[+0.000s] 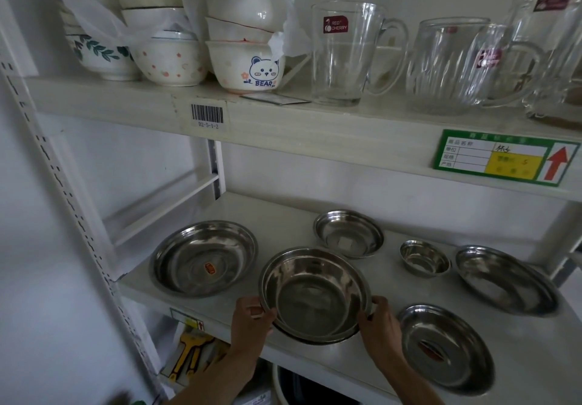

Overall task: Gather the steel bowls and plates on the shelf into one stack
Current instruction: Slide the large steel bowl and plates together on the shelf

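A deep steel bowl (315,294) sits at the front middle of the white shelf (371,351). My left hand (250,326) grips its left rim and my right hand (379,329) grips its right rim. A wide steel plate (204,258) with a red sticker lies to the left. Behind the bowl is a smaller steel dish (349,234). A tiny steel bowl (424,259) stands to the right, and beyond it a tilted-looking steel plate (507,280). Another steel plate (447,348) lies at the front right, beside my right hand.
The shelf above (283,121) carries stacked ceramic bowls (248,64) on the left and glass mugs (343,55) on the right. A white upright post (63,184) stands at the left. Yellow-handled tools (189,357) lie on the level below.
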A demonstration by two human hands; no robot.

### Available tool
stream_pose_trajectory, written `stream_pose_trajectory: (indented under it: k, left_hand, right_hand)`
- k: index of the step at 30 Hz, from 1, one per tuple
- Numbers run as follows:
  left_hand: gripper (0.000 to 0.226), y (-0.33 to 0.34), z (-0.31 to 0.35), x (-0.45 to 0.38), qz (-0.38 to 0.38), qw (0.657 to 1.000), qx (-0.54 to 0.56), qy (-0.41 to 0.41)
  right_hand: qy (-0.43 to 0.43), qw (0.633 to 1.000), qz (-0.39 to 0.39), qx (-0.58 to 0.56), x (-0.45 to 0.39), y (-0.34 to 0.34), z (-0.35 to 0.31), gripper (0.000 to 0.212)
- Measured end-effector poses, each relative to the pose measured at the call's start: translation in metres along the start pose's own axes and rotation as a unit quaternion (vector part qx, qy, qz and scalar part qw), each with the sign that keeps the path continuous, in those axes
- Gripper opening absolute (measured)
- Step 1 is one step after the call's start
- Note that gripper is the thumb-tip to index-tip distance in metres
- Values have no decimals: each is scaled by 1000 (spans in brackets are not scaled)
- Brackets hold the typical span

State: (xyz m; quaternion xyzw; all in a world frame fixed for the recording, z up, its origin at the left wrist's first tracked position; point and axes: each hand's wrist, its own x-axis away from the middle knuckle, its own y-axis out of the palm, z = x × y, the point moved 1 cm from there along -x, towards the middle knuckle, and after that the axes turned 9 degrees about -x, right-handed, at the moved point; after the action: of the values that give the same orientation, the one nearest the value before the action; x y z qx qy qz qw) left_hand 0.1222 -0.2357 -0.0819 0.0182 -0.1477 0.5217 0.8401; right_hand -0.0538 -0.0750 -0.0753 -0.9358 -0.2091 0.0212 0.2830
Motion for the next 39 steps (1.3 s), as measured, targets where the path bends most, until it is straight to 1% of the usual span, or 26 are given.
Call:
stream_pose_trajectory:
  k: [7,10,12,14,15,17,19,22,24,26,28,32,35,37,39]
  left_hand:
    - [26,0,-4,1,0,1000,15,-4]
    - [28,0,-8,0,-7,1000,13,-13]
    - [24,-1,-12,-3,-15,999,10,-27]
    - [19,-2,-15,-5,-30,998,21,-48]
    - [16,-2,-15,-6,-37,997,33,-58]
    - [13,-3,-15,-5,-42,994,65,-78]
    - [13,-6,-17,-7,-27,989,104,-104]
    - [19,-12,-19,-16,5,978,155,-138]
    - [20,-18,-19,-25,35,972,181,-148]
    - [22,-25,-16,-36,68,967,194,-148]
    - [28,-34,-11,-44,93,961,214,-152]
    - [41,-53,-3,-56,143,932,292,-163]
    - [49,-66,0,-70,146,933,288,-158]
    - [55,-73,1,-75,155,928,298,-162]
    - [54,-79,-1,-81,158,922,315,-159]
  right_hand:
    - [37,999,-2,-3,2,8,6,46]
    - [78,997,-7,-28,-2,15,14,44]
    - [112,991,-8,-77,-2,18,16,39]
    - [147,978,-9,-150,2,18,12,30]
    - [162,970,-14,-182,3,17,10,30]
    - [187,956,-34,-222,5,18,8,39]
    - [208,945,-51,-247,9,20,6,47]
    - [234,930,-68,-275,9,29,9,58]
    - [241,925,-75,-285,2,38,22,66]
    - [238,920,-82,-301,-10,49,39,69]
    - [243,914,-94,-311,1,46,24,63]
    - [234,909,-96,-332,14,42,4,30]
    - [234,909,-92,-334,15,44,2,26]
    - [231,907,-75,-343,16,46,0,18]
    - [227,901,-56,-366,17,47,0,11]
